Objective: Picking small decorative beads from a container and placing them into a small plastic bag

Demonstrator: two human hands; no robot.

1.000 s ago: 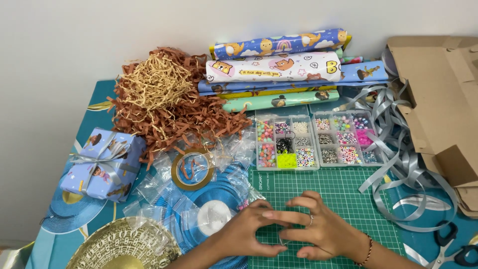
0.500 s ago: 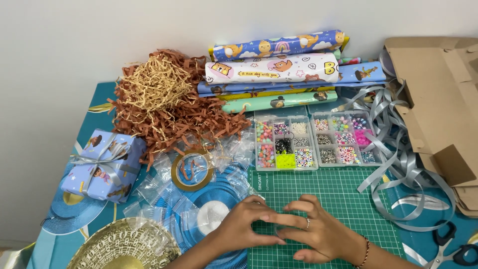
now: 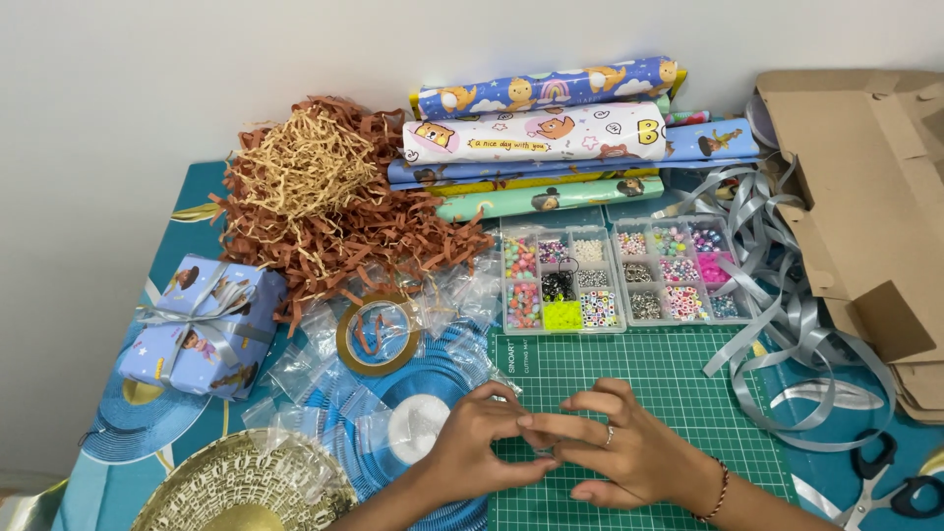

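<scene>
My left hand (image 3: 484, 441) and my right hand (image 3: 615, 452) meet over the green cutting mat (image 3: 678, 379) near the table's front edge. Their fingertips pinch together around something very small and clear that I cannot make out. The right hand wears a ring and a bead bracelet. Just left of the hands lies a blue ribbon spool (image 3: 413, 428) under several small clear plastic bags (image 3: 315, 369). Two clear bead organiser boxes (image 3: 560, 280) (image 3: 678, 270) sit beyond the mat.
Rolls of wrapping paper (image 3: 551, 133) lie at the back, brown and tan shredded paper (image 3: 324, 206) at left. A wrapped gift box (image 3: 202, 324), tape roll (image 3: 379, 334), gold doily (image 3: 246, 487), silver ribbon (image 3: 787, 324), cardboard box (image 3: 865, 197) and scissors (image 3: 885, 487) surround the mat.
Both hands stay at the same spot on the mat; the fingers have drawn closer together, pinching at the centre.
</scene>
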